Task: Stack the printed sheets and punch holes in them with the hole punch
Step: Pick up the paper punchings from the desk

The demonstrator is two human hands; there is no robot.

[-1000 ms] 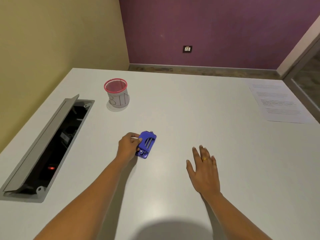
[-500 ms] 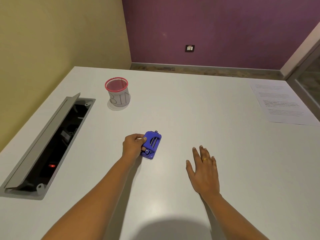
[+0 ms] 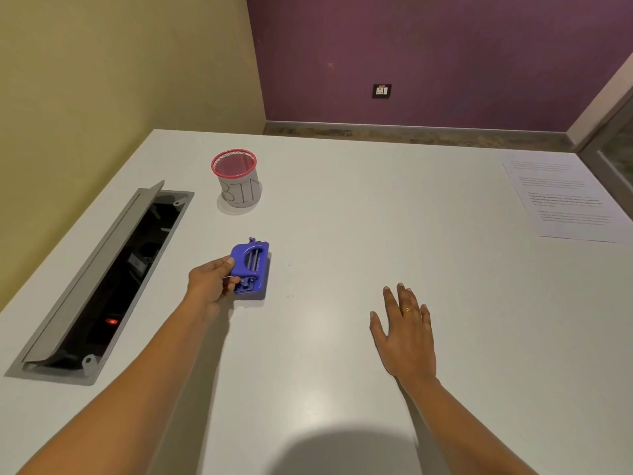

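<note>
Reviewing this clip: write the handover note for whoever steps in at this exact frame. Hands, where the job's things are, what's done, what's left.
Left hand: closed on the left side of the blue hole punch, which sits on the white table.
Right hand: open, palm down, flat on the table, holding nothing.
Printed sheets: at the far right edge of the table, well away from both hands; how many there are cannot be told.
Pink-rimmed mesh cup marked BIN: behind the punch.
Done: punch in hand only.
Left: fetch and square up the sheets, feed them into the punch, press.
</note>
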